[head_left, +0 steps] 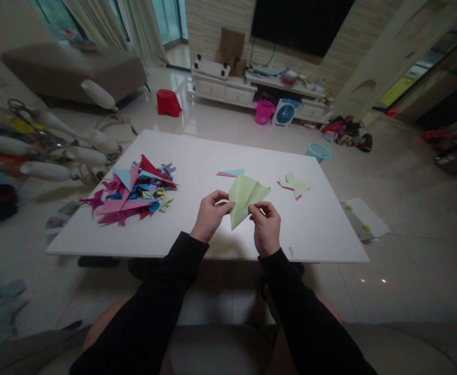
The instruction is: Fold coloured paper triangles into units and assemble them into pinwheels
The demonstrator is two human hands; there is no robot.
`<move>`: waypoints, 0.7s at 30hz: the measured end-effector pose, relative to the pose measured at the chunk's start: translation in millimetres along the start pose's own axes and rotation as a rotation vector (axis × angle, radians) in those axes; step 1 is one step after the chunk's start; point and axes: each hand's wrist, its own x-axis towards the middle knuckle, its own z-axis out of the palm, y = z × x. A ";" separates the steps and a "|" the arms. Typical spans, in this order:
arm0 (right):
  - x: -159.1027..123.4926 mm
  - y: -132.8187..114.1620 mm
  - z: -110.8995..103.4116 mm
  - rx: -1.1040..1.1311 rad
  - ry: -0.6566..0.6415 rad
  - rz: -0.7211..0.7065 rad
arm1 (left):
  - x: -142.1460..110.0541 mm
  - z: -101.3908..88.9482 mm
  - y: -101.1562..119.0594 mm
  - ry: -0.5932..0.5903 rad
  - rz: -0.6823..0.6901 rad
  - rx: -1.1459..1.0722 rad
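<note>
White table [322,232] is standing on tiled floor [404,281]. Left hand [212,212] and right hand [266,224] are pinching pale-green folded paper [247,195] by edges, above table. Paper is looking light, crisp, easily creased; folded edges probably offering best hold.

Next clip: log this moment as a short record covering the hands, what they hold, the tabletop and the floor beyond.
Left hand: pinches the light green paper at its left edge
Right hand: pinches its near right edge
Held paper state: creased, partly folded
Table, left: heap of folded papers, many colours
Table, just beyond held paper: blue-and-pink folded paper
Table, right: light green and pink folded piece
Floor beyond: red stool; pink basket
</note>
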 end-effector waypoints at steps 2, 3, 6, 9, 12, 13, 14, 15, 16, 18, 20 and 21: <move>-0.1 0.3 0.1 -0.004 -0.003 0.007 | -0.5 1.2 0.2 -0.074 -0.022 0.006; 0.1 0.5 0.0 -0.003 -0.004 0.010 | -0.6 1.5 0.3 -0.114 -0.037 0.002; 1.4 0.9 -1.1 0.018 0.003 0.039 | 0.5 -0.2 0.5 -0.192 -0.052 0.020; 2.9 0.2 -2.8 0.041 0.005 0.094 | 1.9 -4.5 1.8 -0.220 0.035 0.186; 3.0 -1.4 -3.4 0.021 -0.013 0.086 | 1.6 -7.4 4.2 -0.207 0.165 0.367; 2.6 -1.9 -3.1 0.001 -0.022 0.077 | 1.2 -7.9 5.0 -0.193 0.199 0.412; 2.1 -2.5 -2.6 -0.025 -0.030 0.071 | 0.8 -8.1 5.6 -0.173 0.228 0.457; 1.5 -3.1 -2.1 -0.056 -0.037 0.072 | 0.6 -8.3 6.1 -0.146 0.251 0.498; 0.9 -3.5 -1.4 -0.089 -0.041 0.075 | 0.6 -8.6 6.4 -0.115 0.270 0.536; 0.2 -4.2 -0.6 -0.147 -0.031 0.080 | 1.5 -9.5 6.2 -0.070 0.289 0.591; 0.1 -4.2 -0.8 -0.182 -0.007 0.082 | 3.2 -11.0 5.4 -0.067 0.275 0.608; 0.4 -3.9 -1.3 -0.188 0.001 0.081 | 4.1 -11.9 4.8 -0.075 0.261 0.608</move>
